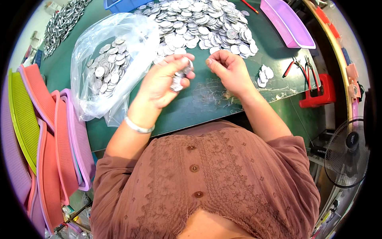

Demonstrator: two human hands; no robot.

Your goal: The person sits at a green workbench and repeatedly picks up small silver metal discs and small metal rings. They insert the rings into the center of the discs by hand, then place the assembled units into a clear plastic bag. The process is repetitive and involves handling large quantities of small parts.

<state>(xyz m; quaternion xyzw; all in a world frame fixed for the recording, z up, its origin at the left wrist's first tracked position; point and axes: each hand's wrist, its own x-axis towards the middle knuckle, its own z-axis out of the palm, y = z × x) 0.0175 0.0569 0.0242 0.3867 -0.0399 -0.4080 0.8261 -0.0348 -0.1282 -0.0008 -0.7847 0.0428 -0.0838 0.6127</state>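
Note:
Several round silver metal discs [177,82] lie in my left hand [161,77], its fingers curled round them above the green table. My right hand [229,69] is closed just to the right, thumb pressed to the forefinger; whether a disc is between them is hidden. Beyond both hands spreads a large heap of the same silver discs [199,24]. Left of my left hand, a clear plastic bag [137,34] lies with its mouth wide, a pile of bagged discs [109,65] inside. A small group of discs [264,75] rests to the right of my right hand.
Red-handled pliers [306,73] lie at the table's right edge, above a red stool [324,93]. A purple basket [288,26] and blue bin [123,4] stand at the back. Stacked plastic baskets [49,105] crowd the left. A black fan [348,153] stands at lower right.

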